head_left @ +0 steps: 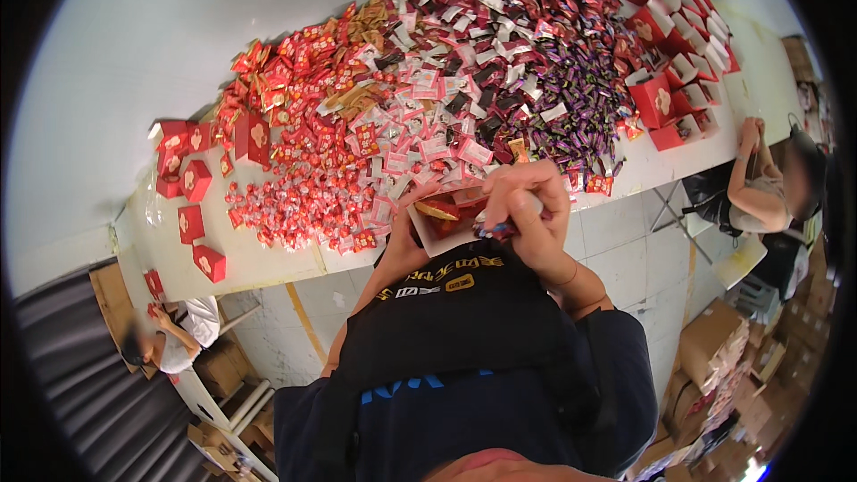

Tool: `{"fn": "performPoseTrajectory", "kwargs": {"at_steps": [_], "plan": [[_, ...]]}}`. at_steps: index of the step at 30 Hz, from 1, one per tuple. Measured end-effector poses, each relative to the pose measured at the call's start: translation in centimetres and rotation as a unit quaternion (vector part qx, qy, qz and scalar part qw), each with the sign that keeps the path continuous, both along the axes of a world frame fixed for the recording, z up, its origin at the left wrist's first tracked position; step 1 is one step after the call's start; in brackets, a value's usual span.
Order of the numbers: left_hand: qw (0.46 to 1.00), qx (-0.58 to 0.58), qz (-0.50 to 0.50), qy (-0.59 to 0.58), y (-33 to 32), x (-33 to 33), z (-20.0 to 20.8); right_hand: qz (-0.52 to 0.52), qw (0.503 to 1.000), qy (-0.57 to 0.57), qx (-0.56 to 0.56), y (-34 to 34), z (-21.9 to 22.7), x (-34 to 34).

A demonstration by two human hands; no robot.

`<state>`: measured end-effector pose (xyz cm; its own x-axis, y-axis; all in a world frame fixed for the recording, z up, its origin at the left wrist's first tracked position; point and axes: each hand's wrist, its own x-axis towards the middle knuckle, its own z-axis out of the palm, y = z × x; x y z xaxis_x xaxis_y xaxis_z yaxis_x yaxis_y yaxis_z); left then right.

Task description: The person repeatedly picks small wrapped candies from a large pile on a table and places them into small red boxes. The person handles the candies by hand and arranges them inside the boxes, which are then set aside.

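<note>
The left hand [407, 245] grips an open candy box [446, 242]. The right hand [533, 214] pinches what look like shiny wrapped candies [496, 231] by its right edge.

You hold an open box [435, 236], white-walled inside, its mouth facing up; red and gold wrapped sweets [439, 209] lie within it, and you hold dark, shiny-wrapped sweets [502, 230] by its right side.
</note>
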<state>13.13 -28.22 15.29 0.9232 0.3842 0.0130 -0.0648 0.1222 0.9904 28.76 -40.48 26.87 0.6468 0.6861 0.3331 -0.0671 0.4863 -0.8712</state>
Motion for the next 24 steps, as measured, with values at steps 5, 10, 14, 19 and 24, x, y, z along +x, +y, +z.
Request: {"fn": "performPoseTrajectory", "kwargs": {"at_steps": [5, 10, 14, 19, 24], "plan": [[0.999, 0.051, -0.007, 0.008, -0.3, -0.9, 0.1, -0.070, 0.996, -0.021, 0.049, -0.1, 0.6, -0.1], [0.997, 0.076, -0.029, 0.006, 0.3, -0.4, 2.4, 0.026, 0.971, -0.198, -0.131, -0.1, 1.8, -0.6], [0.992, 0.045, -0.055, 0.101, 0.8, -1.6, 1.6, 0.088, 0.914, -0.307, -0.249, 0.4, 1.0, 0.3], [0.993, -0.052, -0.046, 0.091, 0.5, -1.6, 1.5, 0.058, 0.948, -0.195, -0.246, 0.1, 0.1, 0.1], [0.993, 0.118, -0.007, -0.028, 1.8, -1.3, 1.3, 0.066, 0.952, -0.208, -0.214, -0.8, -1.5, 1.9]]}}
